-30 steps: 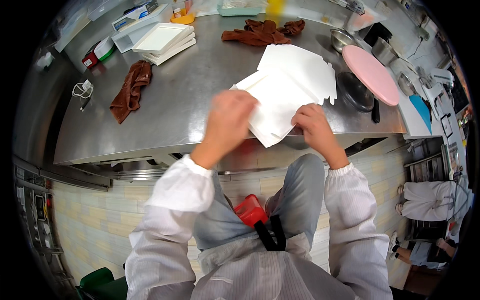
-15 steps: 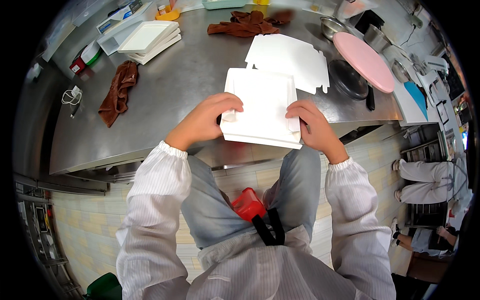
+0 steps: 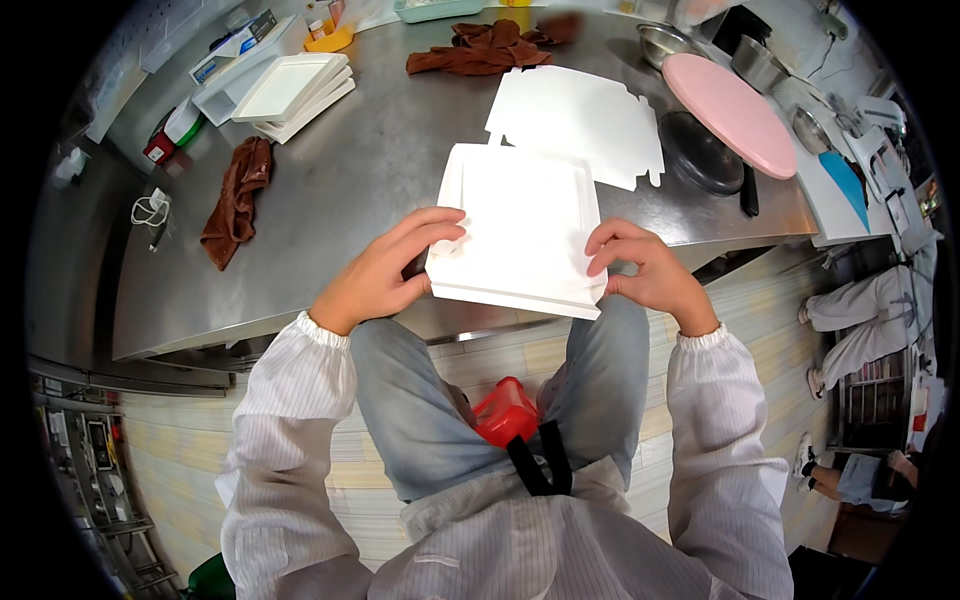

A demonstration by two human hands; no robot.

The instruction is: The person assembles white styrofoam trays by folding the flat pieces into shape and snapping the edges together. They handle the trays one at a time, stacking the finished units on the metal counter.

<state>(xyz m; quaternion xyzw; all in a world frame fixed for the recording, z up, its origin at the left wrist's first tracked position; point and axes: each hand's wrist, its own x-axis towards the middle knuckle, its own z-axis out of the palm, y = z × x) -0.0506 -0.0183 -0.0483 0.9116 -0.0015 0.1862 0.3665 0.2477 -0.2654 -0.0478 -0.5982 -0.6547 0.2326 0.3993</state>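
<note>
We look down at a shallow white cardboard box (image 3: 522, 225), open side up, held at the front edge of a steel table (image 3: 340, 190), with its near side reaching past the edge toward our knees. Our left hand (image 3: 388, 262) grips its left side, fingers over the wall and thumb below; our right hand (image 3: 648, 268) pinches the near right corner the same way. Just beyond the box, and partly covered by it from our view, a flat white card (image 3: 580, 118) with notched edges lies on the table. Close on its right sits a black pan (image 3: 692, 158), its handle pointing toward us; a large pink disc (image 3: 730, 115) overlaps the pan and hides part of it. Behind the disc we see a metal bowl (image 3: 660, 42) and a metal pot (image 3: 758, 65). A crumpled brown cloth (image 3: 480, 55) lies beyond the card, and a second brown cloth (image 3: 237, 200) rests well to the left, near a white cable (image 3: 150, 208). Farther back on the left are stacked white trays (image 3: 285, 90). Below, between our legs, there is a red container (image 3: 508, 412); at far right, another person's pale trousers (image 3: 860, 310) show.
</note>
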